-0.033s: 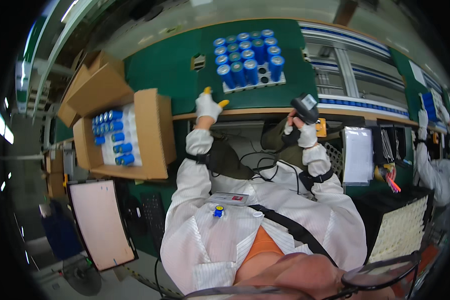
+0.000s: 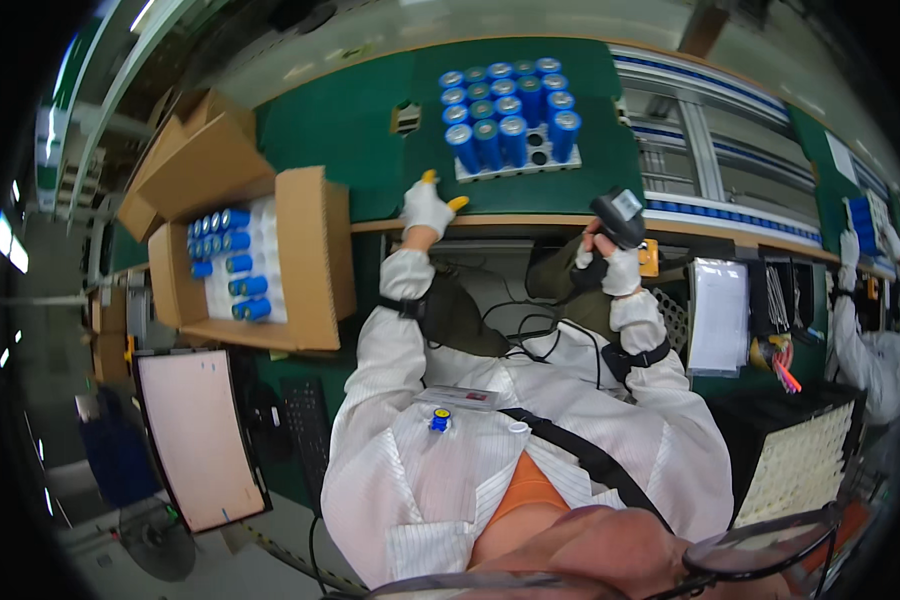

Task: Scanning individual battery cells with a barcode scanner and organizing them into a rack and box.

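Observation:
My left hand [image 2: 429, 208], in a white glove with yellow fingertips, is over the front edge of the green bench. Its thumb and a finger are spread, and it holds nothing. Ahead and to its right, blue cylindrical battery cells [image 2: 512, 140] stand upright in a white perforated holder [image 2: 517, 172]. A few holes at the holder's near right are bare. My right hand [image 2: 615, 265], gloved with some fingertips uncovered, grips a black handheld barcode scanner [image 2: 622, 222] just off the bench edge, right of the holder.
At left, an open cardboard box [image 2: 313, 255] holds more blue cells. A monitor [image 2: 195, 440] and keyboard [image 2: 304, 425] sit nearer me. Metal rails [image 2: 705, 150] run along the right, beside papers [image 2: 719, 312]. A co-worker's sleeve [image 2: 865, 350] shows far right.
The whole view has shifted slightly, with the bench things now a little farther right. Both hands keep nearly the same pose and place relative to the bench.

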Tool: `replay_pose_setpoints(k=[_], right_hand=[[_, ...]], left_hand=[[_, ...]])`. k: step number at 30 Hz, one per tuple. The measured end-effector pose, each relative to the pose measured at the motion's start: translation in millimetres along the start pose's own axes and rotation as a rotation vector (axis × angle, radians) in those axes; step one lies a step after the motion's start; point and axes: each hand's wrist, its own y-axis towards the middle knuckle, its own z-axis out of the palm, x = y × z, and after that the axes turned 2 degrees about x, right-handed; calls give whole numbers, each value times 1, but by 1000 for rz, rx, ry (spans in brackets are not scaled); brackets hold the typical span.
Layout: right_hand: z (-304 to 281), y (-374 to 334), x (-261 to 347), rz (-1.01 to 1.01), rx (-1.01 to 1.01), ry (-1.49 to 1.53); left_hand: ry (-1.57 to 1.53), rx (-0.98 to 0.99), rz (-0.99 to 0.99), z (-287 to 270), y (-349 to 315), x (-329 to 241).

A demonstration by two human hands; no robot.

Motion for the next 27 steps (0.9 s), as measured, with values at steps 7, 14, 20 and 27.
replay_pose_setpoints(k=[7, 14, 20, 27], right_hand=[[6, 1, -2, -114, -11, -174], [11, 0, -3, -96, -35, -171], [16, 1, -1, -98, -25, -138], [15, 1, -8, -92, 10, -63]], left_hand=[[-80, -168, -6, 16, 24, 5], [-53, -247, 52, 19, 19, -3], [-12, -234, -135, 14, 33, -16], [-334, -309, -71, 16, 4, 10]])
